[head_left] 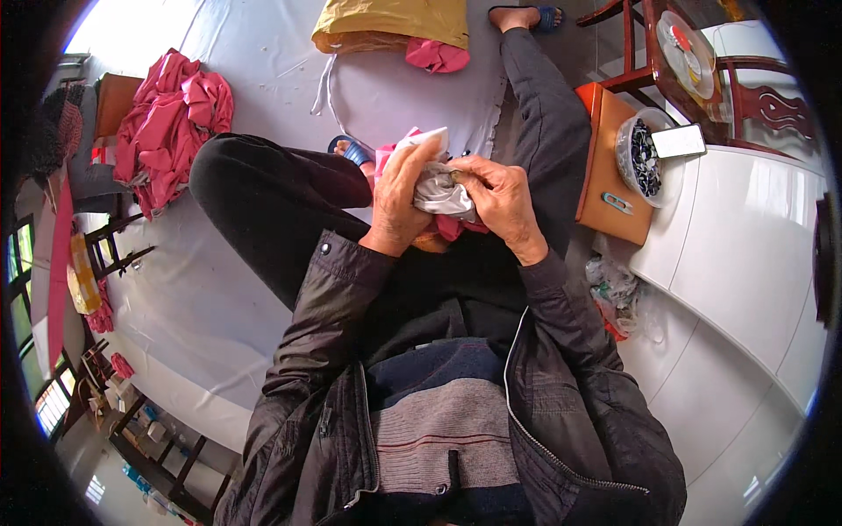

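Over my lap, both hands work on a crumpled piece of pale grey cloth (443,193). My left hand (396,195) is closed round its left side. My right hand (498,200) pinches its right edge between thumb and fingers. Pink fabric (452,230) shows below and behind the grey cloth, between my hands; I cannot tell whether the two are joined. A white flap (434,138) sticks up beyond my left fingers. The inner side of the bundle is hidden by my fingers.
At right, a brown box (605,145) bears teal thread snips (617,202) and a clear tub (645,158) of small dark pieces. A white rectangular object (680,141) lies across the tub's rim. Pink fabric (171,123) is heaped at far left; a yellow sack (386,24) lies ahead.
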`<state>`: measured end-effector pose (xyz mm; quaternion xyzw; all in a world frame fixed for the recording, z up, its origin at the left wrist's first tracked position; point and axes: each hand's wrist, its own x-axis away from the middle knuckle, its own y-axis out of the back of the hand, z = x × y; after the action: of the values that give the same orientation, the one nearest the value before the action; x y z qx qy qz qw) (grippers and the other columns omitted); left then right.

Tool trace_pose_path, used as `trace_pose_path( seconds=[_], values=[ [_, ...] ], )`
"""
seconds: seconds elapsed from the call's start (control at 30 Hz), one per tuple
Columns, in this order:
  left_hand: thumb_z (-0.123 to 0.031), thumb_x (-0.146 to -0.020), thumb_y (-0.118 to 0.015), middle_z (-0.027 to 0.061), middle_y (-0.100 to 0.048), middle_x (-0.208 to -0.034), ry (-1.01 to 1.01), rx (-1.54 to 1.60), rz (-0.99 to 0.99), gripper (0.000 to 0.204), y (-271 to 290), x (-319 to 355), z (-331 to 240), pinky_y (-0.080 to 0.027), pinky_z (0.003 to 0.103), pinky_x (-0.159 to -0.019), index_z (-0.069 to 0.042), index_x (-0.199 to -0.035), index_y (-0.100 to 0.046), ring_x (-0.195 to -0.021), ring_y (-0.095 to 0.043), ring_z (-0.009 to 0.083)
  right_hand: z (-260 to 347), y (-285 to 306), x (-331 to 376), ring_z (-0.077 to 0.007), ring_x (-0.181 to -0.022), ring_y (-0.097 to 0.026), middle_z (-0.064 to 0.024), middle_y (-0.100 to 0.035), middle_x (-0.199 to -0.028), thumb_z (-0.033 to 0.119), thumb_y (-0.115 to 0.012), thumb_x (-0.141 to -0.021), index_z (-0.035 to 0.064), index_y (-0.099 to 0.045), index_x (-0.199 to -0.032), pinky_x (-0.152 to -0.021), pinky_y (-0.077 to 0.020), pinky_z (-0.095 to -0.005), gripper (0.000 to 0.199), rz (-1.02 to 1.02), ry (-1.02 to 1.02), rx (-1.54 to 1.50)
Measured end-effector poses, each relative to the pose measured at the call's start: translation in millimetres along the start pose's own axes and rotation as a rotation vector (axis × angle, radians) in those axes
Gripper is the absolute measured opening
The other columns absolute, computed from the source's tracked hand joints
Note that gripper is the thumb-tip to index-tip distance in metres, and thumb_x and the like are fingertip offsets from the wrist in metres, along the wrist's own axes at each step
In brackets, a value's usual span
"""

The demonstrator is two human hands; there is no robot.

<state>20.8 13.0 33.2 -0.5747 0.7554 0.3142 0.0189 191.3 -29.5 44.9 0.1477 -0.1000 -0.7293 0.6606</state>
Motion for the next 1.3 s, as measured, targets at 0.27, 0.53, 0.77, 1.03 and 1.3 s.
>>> trace_pose_path(
  seconds=[0.27,0.53,0.77,1.03,1.3],
  values=[
    [0.000,-0.070,-0.075,0.0146,-0.071,-0.102,0.166,0.057,0.091,0.042,-5,16,9,-0.053,0.039,-0.087,-0.004,-0.111,-0.066,-0.100,-0.069,0.0347,7,1,0,-0.0291,-0.088,-0.076,-0.0185,-0.073,-0.093,0.009,-0.066,-0.095,0.0018,-0.071,-0.104,-0.069,-0.0566,-0.0334,0.013,0.042,-0.070,0.037],
    [0.001,-0.069,-0.075,0.0141,-0.070,-0.095,0.153,0.004,0.064,0.037,-6,18,10,-0.053,0.039,-0.081,-0.004,-0.104,-0.065,-0.094,-0.069,0.0360,7,1,0,-0.0225,-0.086,-0.077,-0.0167,-0.075,-0.088,0.013,-0.066,-0.097,-0.0016,-0.067,-0.104,-0.069,-0.0558,-0.0314,0.016,0.062,-0.178,-0.089],
    [-0.001,-0.064,-0.077,0.0122,-0.069,-0.092,0.007,0.003,0.031,0.036,-1,14,3,-0.054,0.040,-0.080,-0.005,-0.098,-0.066,-0.091,-0.069,0.0350,2,2,7,-0.0131,-0.086,-0.073,-0.0116,-0.076,-0.089,0.010,-0.067,-0.097,-0.0015,-0.068,-0.105,-0.072,-0.0558,-0.0286,0.014,0.036,-0.169,-0.183],
    [-0.002,-0.065,-0.079,0.0091,-0.072,-0.098,-0.058,0.017,-0.024,0.038,-2,13,1,-0.056,0.038,-0.084,-0.005,-0.102,-0.069,-0.094,-0.071,0.0315,5,-3,14,-0.0077,-0.085,-0.070,-0.0085,-0.077,-0.090,0.003,-0.069,-0.094,0.0012,-0.071,-0.104,-0.073,-0.0554,-0.0253,0.010,-0.029,-0.083,-0.180],
    [0.000,-0.068,-0.079,0.0092,-0.074,-0.102,0.004,0.049,0.006,0.040,0,15,-1,-0.057,0.036,-0.084,-0.005,-0.106,-0.070,-0.096,-0.073,0.0291,3,-2,15,-0.0083,-0.084,-0.071,-0.0074,-0.077,-0.090,0.003,-0.070,-0.093,0.0014,-0.072,-0.103,-0.074,-0.0556,-0.0250,0.010,-0.044,-0.086,-0.209]
  ],
)
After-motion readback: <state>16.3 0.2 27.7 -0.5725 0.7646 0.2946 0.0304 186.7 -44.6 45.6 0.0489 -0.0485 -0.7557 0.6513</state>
